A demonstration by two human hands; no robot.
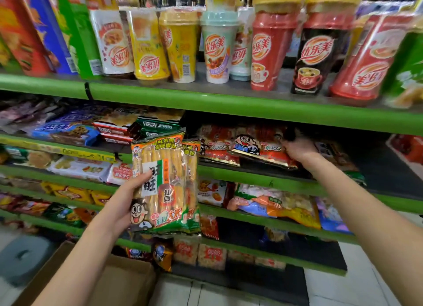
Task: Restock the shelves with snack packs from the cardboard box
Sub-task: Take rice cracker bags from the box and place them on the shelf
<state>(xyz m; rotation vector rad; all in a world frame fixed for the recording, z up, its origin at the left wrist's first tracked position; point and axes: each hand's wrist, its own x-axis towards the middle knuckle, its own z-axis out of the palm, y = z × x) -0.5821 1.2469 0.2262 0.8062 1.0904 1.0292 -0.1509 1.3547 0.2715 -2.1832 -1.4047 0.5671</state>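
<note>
Shelving step: left hand (119,202) grips rice-cracker packs (166,186) upright before the green shelf (263,179), right hand (297,148) reaches among red snack packs (242,145) there, grasp unclear; next, likely clear a gap and slide packs in; cardboard box (119,280) below.

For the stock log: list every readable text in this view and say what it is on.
"旺旺" and "仙贝": rice cracker pack held by the left hand.
"优乐美": red cup, black cup, mint cup.
Packs under the right hand and all other print: too blurred.
</note>
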